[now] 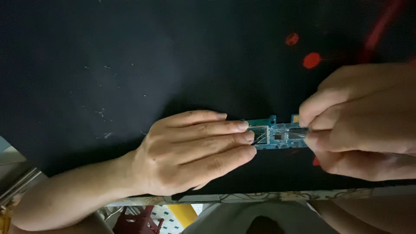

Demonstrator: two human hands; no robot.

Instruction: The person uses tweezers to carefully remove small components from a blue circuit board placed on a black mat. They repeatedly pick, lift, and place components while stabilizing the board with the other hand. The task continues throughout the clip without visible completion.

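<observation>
Wide bare black mat (pixel 130 56) lies open to the left and above. The left hand (pixel 190 151) lies flat, fingers together, fingertips pressing the blue circuit board's (pixel 277 135) left end near the table's front edge. The right hand (pixel 364 121) pinches thin tweezers (pixel 299 132) onto the board.

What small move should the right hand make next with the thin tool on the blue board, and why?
Probably ease the tool tip a little further under the square metal shield. The left hand already pins the circuit board flat on the black mat, and the right hand holds the tool low, its tip at the shield's edge.
</observation>
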